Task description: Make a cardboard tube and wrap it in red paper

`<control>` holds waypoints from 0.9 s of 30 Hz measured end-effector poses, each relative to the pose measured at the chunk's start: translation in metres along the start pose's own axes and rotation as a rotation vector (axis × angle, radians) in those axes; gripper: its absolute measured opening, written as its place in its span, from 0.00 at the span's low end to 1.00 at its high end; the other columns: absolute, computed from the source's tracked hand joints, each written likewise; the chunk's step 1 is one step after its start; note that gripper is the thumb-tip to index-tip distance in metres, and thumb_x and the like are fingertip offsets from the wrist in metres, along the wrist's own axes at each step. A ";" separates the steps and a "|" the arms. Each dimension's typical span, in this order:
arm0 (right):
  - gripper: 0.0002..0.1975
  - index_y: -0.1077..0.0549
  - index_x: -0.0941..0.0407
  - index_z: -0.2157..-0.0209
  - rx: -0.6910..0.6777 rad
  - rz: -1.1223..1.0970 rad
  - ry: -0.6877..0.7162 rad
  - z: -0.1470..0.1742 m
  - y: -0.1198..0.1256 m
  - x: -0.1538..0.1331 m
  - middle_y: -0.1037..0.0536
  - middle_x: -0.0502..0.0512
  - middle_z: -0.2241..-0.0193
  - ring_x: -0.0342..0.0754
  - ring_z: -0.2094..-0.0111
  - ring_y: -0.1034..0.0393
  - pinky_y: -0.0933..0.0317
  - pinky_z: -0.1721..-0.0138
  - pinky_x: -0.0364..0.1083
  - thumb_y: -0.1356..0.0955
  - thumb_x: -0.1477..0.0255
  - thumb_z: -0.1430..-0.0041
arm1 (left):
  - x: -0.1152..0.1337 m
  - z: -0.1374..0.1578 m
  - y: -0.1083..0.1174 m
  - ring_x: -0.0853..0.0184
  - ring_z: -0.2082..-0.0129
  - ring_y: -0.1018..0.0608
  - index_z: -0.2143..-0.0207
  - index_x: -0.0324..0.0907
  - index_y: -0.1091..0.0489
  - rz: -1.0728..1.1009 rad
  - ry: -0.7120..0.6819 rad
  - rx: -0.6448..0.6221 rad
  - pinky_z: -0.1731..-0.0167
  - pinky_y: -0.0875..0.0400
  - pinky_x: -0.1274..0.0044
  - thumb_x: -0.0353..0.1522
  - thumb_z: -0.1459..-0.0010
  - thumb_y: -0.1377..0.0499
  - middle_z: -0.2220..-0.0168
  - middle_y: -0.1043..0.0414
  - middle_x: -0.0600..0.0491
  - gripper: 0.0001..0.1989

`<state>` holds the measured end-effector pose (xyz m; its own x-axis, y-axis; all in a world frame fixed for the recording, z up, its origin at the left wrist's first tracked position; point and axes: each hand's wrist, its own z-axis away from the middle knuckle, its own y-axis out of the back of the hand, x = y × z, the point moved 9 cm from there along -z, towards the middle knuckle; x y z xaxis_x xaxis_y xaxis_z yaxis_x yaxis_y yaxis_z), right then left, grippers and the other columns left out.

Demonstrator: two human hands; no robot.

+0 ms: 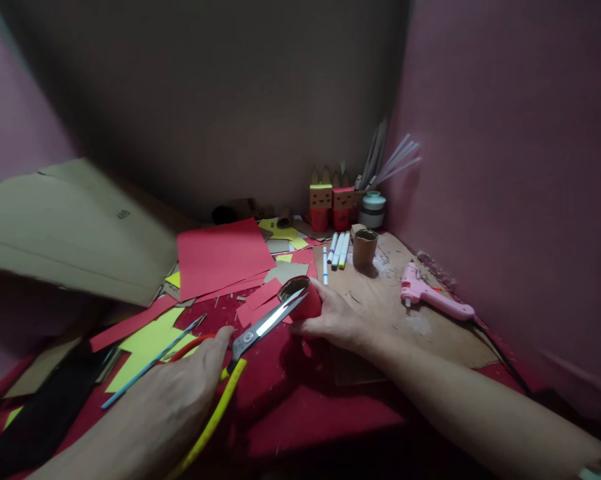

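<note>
My left hand (188, 377) is closed around the handle of a pair of scissors (266, 325) with orange-and-yellow grips. Their blades are slightly apart and their tips lie over the rim of a short cardboard tube (309, 301) wrapped in red paper. Whether the blades touch the rim I cannot tell. My right hand (338, 319) grips this tube from its right side, its open brown end tilted toward the blades. Just behind the tube lie cut pieces of red paper (260, 303). A blue striped pencil (153, 362) lies beyond my left wrist.
Large red sheets (225, 260) and yellow paper (148, 340) spread on the left. A plain cardboard tube (365, 250), several markers (338, 250) and a pink glue gun (430, 293) rest on a cardboard sheet (380, 333). Behind stand box-headed figures (321, 207) and a jar (373, 210).
</note>
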<state>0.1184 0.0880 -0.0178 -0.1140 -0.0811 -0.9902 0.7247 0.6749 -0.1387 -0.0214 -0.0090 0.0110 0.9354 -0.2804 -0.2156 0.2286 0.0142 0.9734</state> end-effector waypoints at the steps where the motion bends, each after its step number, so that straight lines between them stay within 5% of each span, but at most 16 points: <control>1: 0.23 0.39 0.53 0.58 0.006 0.005 -0.001 0.000 0.000 0.001 0.32 0.43 0.79 0.40 0.87 0.37 0.42 0.87 0.41 0.29 0.73 0.56 | 0.001 -0.001 0.000 0.53 0.64 0.20 0.44 0.26 0.38 0.004 0.008 -0.010 0.68 0.24 0.66 0.22 0.47 0.60 0.55 0.26 0.34 0.28; 9: 0.23 0.38 0.53 0.56 -0.005 0.026 0.019 0.000 0.002 -0.002 0.31 0.44 0.79 0.41 0.85 0.36 0.41 0.85 0.41 0.30 0.71 0.54 | 0.005 -0.003 0.013 0.55 0.69 0.19 0.50 0.23 0.33 0.030 -0.046 0.049 0.70 0.24 0.67 0.21 0.50 0.61 0.65 0.22 0.35 0.28; 19: 0.26 0.31 0.56 0.60 -0.066 0.174 0.113 -0.002 0.005 -0.018 0.27 0.50 0.67 0.47 0.66 0.32 0.36 0.63 0.45 0.23 0.71 0.64 | -0.008 0.015 -0.009 0.54 0.55 0.22 0.41 0.26 0.44 0.064 -0.117 0.100 0.62 0.24 0.69 0.25 0.43 0.57 0.48 0.31 0.31 0.27; 27: 0.25 0.30 0.56 0.60 -0.116 0.232 0.165 -0.001 -0.007 -0.018 0.25 0.50 0.64 0.48 0.61 0.32 0.37 0.58 0.46 0.24 0.74 0.64 | 0.003 0.008 0.002 0.52 0.57 0.21 0.42 0.26 0.41 0.131 -0.029 0.078 0.64 0.23 0.67 0.29 0.40 0.56 0.50 0.29 0.32 0.25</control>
<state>0.1153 0.0856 0.0012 -0.0701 0.1993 -0.9774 0.6633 0.7411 0.1036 -0.0205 -0.0178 0.0128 0.9475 -0.3084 -0.0849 0.0823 -0.0214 0.9964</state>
